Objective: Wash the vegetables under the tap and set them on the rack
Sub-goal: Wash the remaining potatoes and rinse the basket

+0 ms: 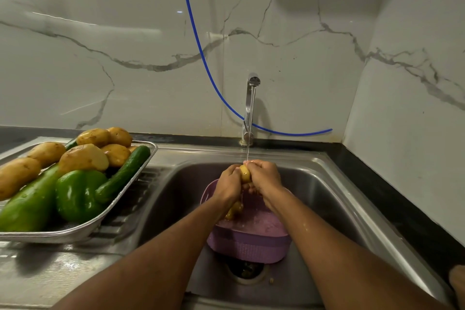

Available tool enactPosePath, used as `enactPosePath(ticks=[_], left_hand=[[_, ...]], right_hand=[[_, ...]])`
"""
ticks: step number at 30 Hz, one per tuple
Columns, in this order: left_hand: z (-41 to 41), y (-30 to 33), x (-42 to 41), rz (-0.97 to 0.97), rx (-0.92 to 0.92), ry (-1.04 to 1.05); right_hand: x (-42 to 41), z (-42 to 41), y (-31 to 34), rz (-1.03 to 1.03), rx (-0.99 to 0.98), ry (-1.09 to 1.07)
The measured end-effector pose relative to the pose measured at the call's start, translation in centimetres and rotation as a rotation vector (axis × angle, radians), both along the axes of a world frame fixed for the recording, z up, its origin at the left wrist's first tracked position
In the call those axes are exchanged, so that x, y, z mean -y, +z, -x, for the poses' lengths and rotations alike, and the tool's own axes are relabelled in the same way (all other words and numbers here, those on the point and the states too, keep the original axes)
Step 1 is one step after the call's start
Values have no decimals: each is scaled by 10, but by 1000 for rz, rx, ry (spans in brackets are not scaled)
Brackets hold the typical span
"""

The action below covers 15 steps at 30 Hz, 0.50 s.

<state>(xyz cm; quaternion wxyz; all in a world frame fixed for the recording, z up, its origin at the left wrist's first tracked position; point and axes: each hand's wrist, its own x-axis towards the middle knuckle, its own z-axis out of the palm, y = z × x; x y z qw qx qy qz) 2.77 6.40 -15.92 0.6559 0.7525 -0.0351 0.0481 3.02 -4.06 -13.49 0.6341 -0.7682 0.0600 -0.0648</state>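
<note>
Gripping a potato (244,173) between left hand (227,182) and right hand (264,175) under the tap (250,108)

— What is seen in the sink (312,184)?
— Brushed, dull-gleaming steel, with a matt lilac plastic basket (249,244) set inside it.
— And left of the sink?
— A fine metal mesh rack (75,230); glossy wet skins are shown by the pepper (78,194).

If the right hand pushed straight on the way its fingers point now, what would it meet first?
The right hand points left into the potato it already grips, with the left hand just beyond. Past them, probably the sink wall; depth is unclear.
</note>
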Motion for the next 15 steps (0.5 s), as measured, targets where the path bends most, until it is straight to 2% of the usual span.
enactPosePath(ticks=[3, 6, 10, 15], left_hand=[[0, -2, -2, -25, 37, -24], [-2, -5, 0, -64, 25, -46], [-6, -4, 0, -76, -32, -1], [-11, -5, -7, 14, -125, 36]], right_hand=[[-5, 1, -1, 84, 41, -86], [-1, 2, 0, 24, -12, -97], [7, 5, 4, -95, -128, 25], [9, 9, 8, -187, -152, 166]])
